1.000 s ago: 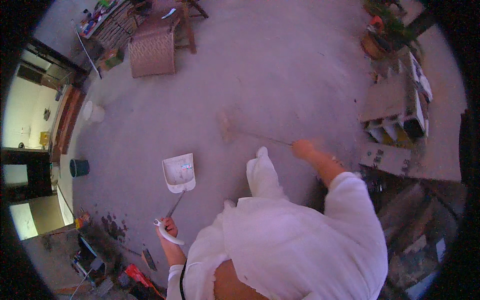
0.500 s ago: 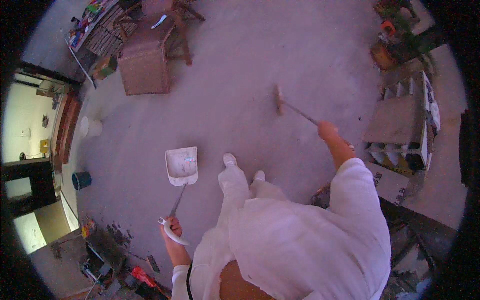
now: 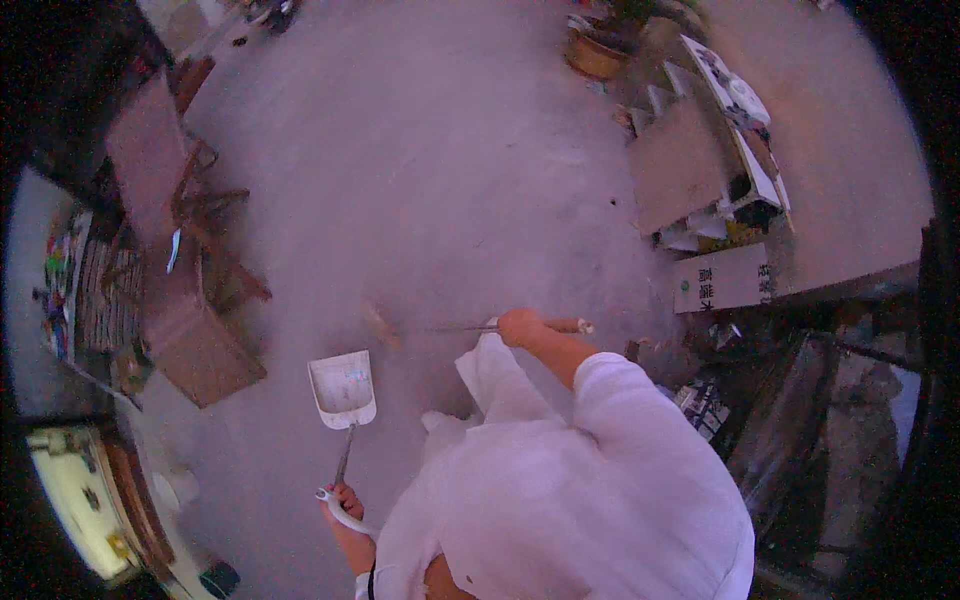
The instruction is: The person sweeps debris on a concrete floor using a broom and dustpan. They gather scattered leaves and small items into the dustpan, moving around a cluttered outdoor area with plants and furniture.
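Note:
My left hand (image 3: 345,503) is closed round the handle of a long-handled white dustpan (image 3: 342,385). Its pan rests on the floor ahead of my left side, with the wide edge facing away from me. In my right hand (image 3: 522,327) is a broom (image 3: 465,328), gripped partway along its handle, whose end sticks out to the right of my fist. The broom's shaft lies nearly level across the view. Its head, smeared by motion, is low over or on the floor, just right of the pan and apart from it.
The grey floor (image 3: 420,180) stretches ahead. Brown lounge chairs (image 3: 205,350) stand on the left, near a white bucket (image 3: 177,488) and a dark bucket (image 3: 219,578). On the right are a shelf unit (image 3: 680,165), a carton (image 3: 722,278), a plant pot (image 3: 597,55) and dark boards (image 3: 770,430).
My view has turned to the right. The broom head has swung left and nearer to the dustpan, with my right arm coming in across my body. Both hands keep their holds.

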Demonstrator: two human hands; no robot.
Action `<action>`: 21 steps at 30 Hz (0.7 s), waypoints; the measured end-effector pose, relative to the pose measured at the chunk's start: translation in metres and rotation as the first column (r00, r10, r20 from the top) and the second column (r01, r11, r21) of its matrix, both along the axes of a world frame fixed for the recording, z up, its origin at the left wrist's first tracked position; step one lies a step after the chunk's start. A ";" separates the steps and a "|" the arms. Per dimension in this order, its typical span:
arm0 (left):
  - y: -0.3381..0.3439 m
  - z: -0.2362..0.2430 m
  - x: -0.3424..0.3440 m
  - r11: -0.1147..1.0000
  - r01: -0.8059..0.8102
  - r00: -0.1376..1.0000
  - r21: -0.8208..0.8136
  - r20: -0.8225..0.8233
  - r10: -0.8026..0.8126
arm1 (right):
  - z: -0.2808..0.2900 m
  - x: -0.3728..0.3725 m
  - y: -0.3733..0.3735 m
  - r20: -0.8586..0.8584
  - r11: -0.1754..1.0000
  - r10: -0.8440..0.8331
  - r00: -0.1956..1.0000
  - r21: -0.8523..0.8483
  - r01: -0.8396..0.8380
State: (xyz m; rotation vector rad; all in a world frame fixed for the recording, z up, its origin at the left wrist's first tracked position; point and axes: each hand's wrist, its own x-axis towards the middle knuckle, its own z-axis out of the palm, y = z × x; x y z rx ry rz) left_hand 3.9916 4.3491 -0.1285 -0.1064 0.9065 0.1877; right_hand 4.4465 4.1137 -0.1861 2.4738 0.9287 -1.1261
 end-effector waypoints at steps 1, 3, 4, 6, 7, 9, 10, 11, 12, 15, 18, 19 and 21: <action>-0.002 0.013 0.011 1.000 0.009 0.998 -0.020 0.060 -0.008 | 0.005 0.007 -0.006 0.008 0.999 0.039 0.999 -0.020 -0.039; -0.018 0.042 0.028 0.998 0.046 0.997 -0.030 0.059 -0.044 | 0.023 0.028 -0.027 0.054 1.000 0.007 0.999 -0.023 -0.006; -0.028 0.059 0.037 0.993 0.108 0.980 -0.039 0.172 -0.100 | 0.039 0.039 -0.051 0.106 0.998 -0.058 0.993 0.008 0.058; -0.050 0.087 0.056 0.999 0.013 0.998 0.036 -0.064 -0.011 | 0.057 0.076 -0.098 0.092 0.994 -0.106 0.990 0.020 0.104; -0.062 0.098 0.066 0.987 0.114 0.992 0.116 -0.074 -0.106 | 0.068 0.087 -0.130 0.038 0.996 -0.088 0.995 0.013 0.088; -0.076 0.122 0.086 0.969 0.184 0.983 0.163 -0.029 -0.182 | 0.093 0.098 -0.192 0.073 0.926 -0.374 0.924 -0.024 0.377; -0.077 0.133 0.091 0.973 0.194 0.978 0.123 -0.107 -0.181 | 0.105 0.094 -0.220 0.082 0.897 -0.441 0.894 -0.003 0.443; -0.082 0.143 0.099 0.979 0.190 0.978 0.069 -0.104 -0.182 | 0.122 0.087 -0.260 0.072 0.875 -0.484 0.872 0.054 0.481; -0.079 0.152 0.097 0.972 0.234 0.972 0.032 -0.025 -0.233 | 0.133 0.066 -0.284 0.142 0.865 -0.501 0.854 0.057 0.498; -0.071 0.185 0.085 0.981 0.185 0.977 0.061 -0.120 -0.177 | 0.173 -0.030 -0.336 0.259 0.907 -0.418 0.871 0.168 0.386; -0.052 0.221 0.047 0.974 0.174 0.984 0.143 0.014 -0.178 | 0.228 -0.157 -0.357 -0.256 0.700 -0.670 0.697 0.094 0.708; -0.049 0.236 0.037 0.971 0.226 0.972 0.082 0.049 -0.231 | 0.256 -0.204 -0.365 -0.379 0.518 -0.769 0.515 0.102 0.849; -0.040 0.262 0.016 0.850 0.400 0.882 0.342 0.109 -0.459 | 0.313 -0.280 -0.382 -0.623 0.105 -0.761 0.182 0.159 0.982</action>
